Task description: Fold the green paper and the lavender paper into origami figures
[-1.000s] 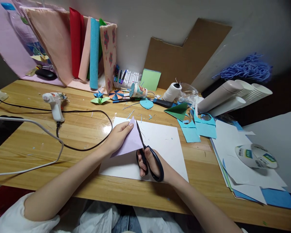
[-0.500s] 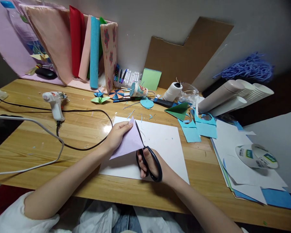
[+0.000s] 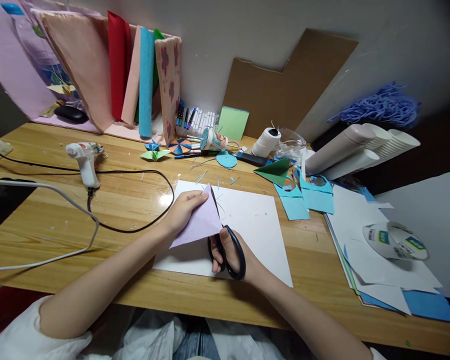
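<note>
Between thumb and fingers, my left hand [image 3: 185, 207] pinches a folded piece of light purple paper [image 3: 198, 224] near its pointed top. My right hand [image 3: 230, 250] grips black-handled scissors [image 3: 241, 262], fingers through the loops. The dark blades lie along the right edge of the purple paper, one partly hidden behind it. Both hands are above a white sheet of paper [image 3: 258, 240] lying on the wooden table [image 3: 127, 265]. A few thin blue scraps are scattered on and around the sheet.
A white glue gun [image 3: 85, 162] with its black cord lies to the left. Behind are a green folded paper [image 3: 275, 172], a white thread spool [image 3: 266, 142] and markers [image 3: 200, 119]. Cut light-blue paper [image 3: 317, 195] and stacked sheets with a tape roll [image 3: 377, 242] are at right.
My right hand and the scissors have shifted slightly left, closer against the paper's edge. The purple paper's tip has moved a little right and down.
</note>
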Motion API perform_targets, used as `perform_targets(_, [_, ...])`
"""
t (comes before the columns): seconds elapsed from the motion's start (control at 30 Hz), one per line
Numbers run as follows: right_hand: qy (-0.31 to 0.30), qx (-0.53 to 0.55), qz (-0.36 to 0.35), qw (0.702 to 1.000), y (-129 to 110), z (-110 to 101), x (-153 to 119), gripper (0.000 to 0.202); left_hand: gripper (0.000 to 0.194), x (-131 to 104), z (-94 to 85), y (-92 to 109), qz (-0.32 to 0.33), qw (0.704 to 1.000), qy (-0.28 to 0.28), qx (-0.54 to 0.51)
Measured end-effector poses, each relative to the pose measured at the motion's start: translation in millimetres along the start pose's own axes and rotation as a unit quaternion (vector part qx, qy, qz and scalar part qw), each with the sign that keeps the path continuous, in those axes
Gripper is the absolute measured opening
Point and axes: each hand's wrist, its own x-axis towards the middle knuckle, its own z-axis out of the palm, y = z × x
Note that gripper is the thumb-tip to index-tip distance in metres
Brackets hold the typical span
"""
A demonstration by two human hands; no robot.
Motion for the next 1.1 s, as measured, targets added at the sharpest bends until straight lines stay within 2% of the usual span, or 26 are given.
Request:
perform_targets(0.13, [0.0,-0.016,-0.001,1.0,-2,0,0,0.071,0.029,-1,2.2,2,-0.019,0.999,-0.03,-0.017])
perform_targets(0.33, [0.008,0.002,-0.003,1.0,4,2,0,0.073,0.03,-3,4.9,4,-0.028,0.999,-0.021,-0.019])
perform_targets(0.5, [0.022,-0.006,0.004,1.0,-2,3,-2,0.071,0.027,-3,3.8,4,-0.02,0.999,-0.028,-0.03])
perform_targets(0.77, [0.006,0.009,-0.032,0.999,1,0,-2,0.069,0.027,-7,5.9,3,-0.039,0.996,-0.052,-0.06])
perform_targets(0.9, [0.058,0.038,-0.035,0.997,4,3,1,0.064,0.025,-9,10.3,0,-0.05,0.993,-0.078,-0.073])
perform_targets(1.0, [0.104,0.038,-0.063,0.992,-4,-9,6,0.059,0.027,-9,13.3,-2,-0.048,0.988,-0.115,-0.087])
perform_targets(1.1, [0.192,-0.082,-0.071,0.975,-15,-40,11,0.048,0.03,-5,12.3,-3,-0.002,0.997,-0.035,-0.073])
